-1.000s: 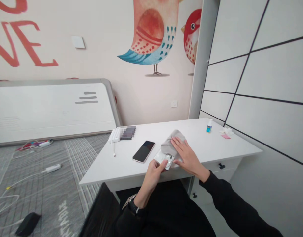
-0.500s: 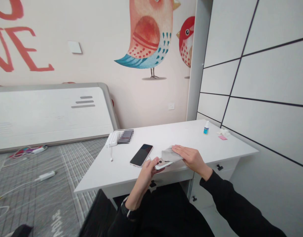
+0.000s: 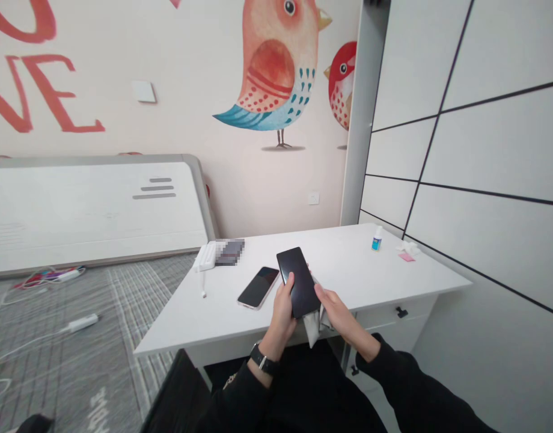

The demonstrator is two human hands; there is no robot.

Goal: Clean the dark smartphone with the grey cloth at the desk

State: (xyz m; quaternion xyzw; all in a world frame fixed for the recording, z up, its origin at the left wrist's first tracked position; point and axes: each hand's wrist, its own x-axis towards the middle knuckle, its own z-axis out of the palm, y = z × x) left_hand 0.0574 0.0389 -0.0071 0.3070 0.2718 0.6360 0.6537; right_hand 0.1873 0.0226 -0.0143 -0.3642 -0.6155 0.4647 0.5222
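A dark-screened smartphone (image 3: 299,279) is tilted above the desk's front edge, its screen facing up towards me. My left hand (image 3: 283,310) grips its left side, thumb over the screen's edge. My right hand (image 3: 337,313) is closed on a light grey cloth (image 3: 311,329) at the phone's lower right, with its thumb against the phone's edge. The cloth hangs below the phone and partly runs behind it. Fingers behind the phone are hidden. Just left of the hands, a second smartphone (image 3: 258,287) lies face up on the white desk (image 3: 190,325).
At the desk's left end are a white power strip (image 3: 207,255) with a short cable and a blurred-out dark item (image 3: 231,251). A small blue-labelled bottle (image 3: 376,239), crumpled white tissue (image 3: 409,246) and a pink slip (image 3: 406,257) sit at the right. Cables (image 3: 51,275) lie on the carpet.
The held phone has turned from its camera side to its screen side and stands more upright. My right hand, with the cloth, has moved down and left to the phone's lower edge.
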